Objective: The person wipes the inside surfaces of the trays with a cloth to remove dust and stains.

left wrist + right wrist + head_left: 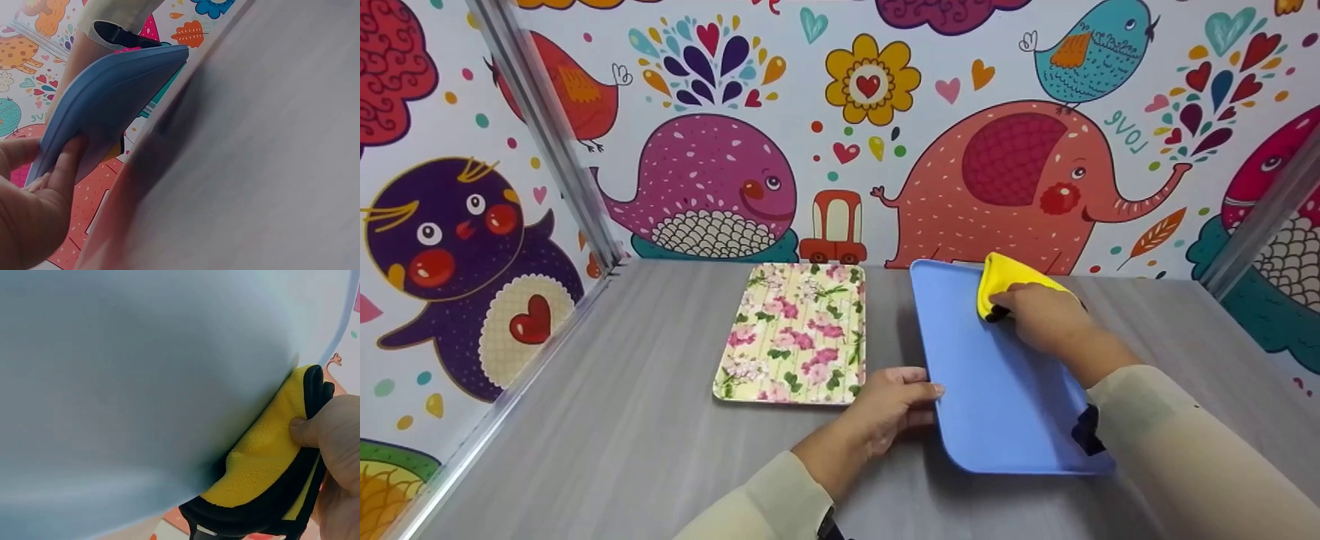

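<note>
The left hand (889,411) clamps the smooth, round-cornered blue tray (1005,405), tilted, by its rim between eight and nine o'clock; the right hand (1046,319) pinches a fleecy, black-edged yellow cloth (1005,277) against it toward twelve. A flat floral tray (791,337) lies at nine, a strip of streaky grey table (645,420) between them and more toward seven, with a cartoon-printed wall (847,169) at twelve.

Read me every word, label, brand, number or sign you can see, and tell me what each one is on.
"LOVE", slanted, letters apparently flipped: on the wall, by the printed elephant.
Red lettering at the wall's top edge: cut off, can't be read.
No readable text on the blue tray, flowered tray or yellow cloth.
</note>
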Demonstrator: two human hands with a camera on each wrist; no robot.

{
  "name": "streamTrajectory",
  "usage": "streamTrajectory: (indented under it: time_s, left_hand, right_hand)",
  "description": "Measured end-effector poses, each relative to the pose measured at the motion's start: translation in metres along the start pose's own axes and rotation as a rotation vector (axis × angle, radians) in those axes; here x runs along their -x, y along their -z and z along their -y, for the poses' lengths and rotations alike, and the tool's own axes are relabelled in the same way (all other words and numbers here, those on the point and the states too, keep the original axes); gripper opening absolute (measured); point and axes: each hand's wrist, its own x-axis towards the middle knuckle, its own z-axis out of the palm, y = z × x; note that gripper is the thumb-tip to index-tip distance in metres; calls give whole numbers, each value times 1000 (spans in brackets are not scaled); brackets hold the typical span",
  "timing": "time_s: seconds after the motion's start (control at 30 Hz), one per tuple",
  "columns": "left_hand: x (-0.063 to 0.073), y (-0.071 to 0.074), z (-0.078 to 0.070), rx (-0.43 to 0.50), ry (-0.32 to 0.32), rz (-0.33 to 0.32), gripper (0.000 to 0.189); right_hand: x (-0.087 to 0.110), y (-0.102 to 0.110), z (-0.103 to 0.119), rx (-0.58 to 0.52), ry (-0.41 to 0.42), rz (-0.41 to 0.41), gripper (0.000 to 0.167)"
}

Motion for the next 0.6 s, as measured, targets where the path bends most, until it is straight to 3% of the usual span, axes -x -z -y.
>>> streamTrajectory:
  time_s: [0.13,0.6]
  left_hand:
    - [0,0,0,-3,0,-11,27]
    - [2,-2,0,-3,9,-20,26]
  right_hand:
    - [3,-2,9,139,120,-72,53]
    - [10,-9,30,94,119,-69,51]
